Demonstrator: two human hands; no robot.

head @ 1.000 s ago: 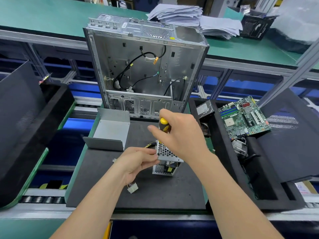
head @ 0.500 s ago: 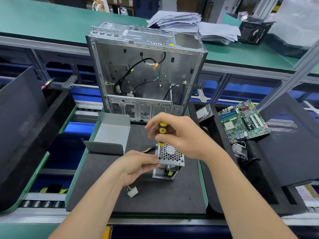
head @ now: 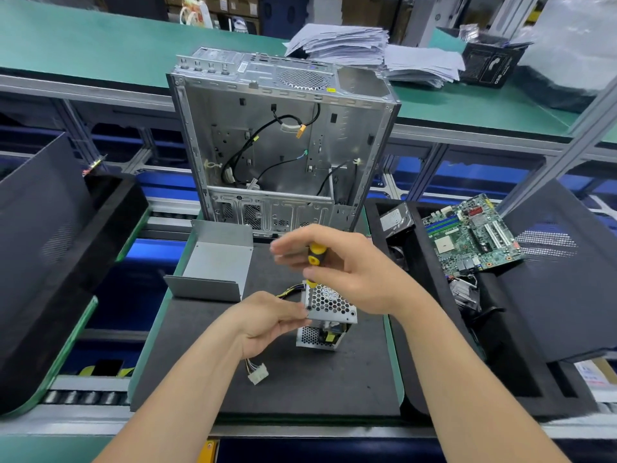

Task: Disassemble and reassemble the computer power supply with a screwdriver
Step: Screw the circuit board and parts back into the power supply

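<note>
1. Gripping the yellow-and-black screwdriver (head: 315, 255) upright, the right hand (head: 347, 272) has its fingers curled round the handle; the fingertips are blurred. The left hand (head: 267, 320) pinches the left edge of the power supply (head: 329, 312) at its perforated plate. The hands are near each other but not touching.
2. The power supply stands on the black mat (head: 200, 362), in front of the open computer case (head: 283, 145). Its grey cover (head: 217, 269) lies apart at the mat's left rear.
3. Risk: the driver tip is hidden behind the unit's far top edge, so its seating in a screw cannot be confirmed. An off-centre tip would likely slip, rounding the screw head or jabbing through the vent holes.
4. Risk: the unit appears to be steadied by a pinch alone. Heavy downward pressure could tip it, and a freed screw could roll off the mat.
5. Surface and room: a white connector (head: 257, 373) lies on the mat by the left wrist. A motherboard (head: 470, 235) rests on the black foam tray (head: 417, 295) to the right. Stacked papers (head: 350, 45) sit on the green bench (head: 100, 45) behind.
</note>
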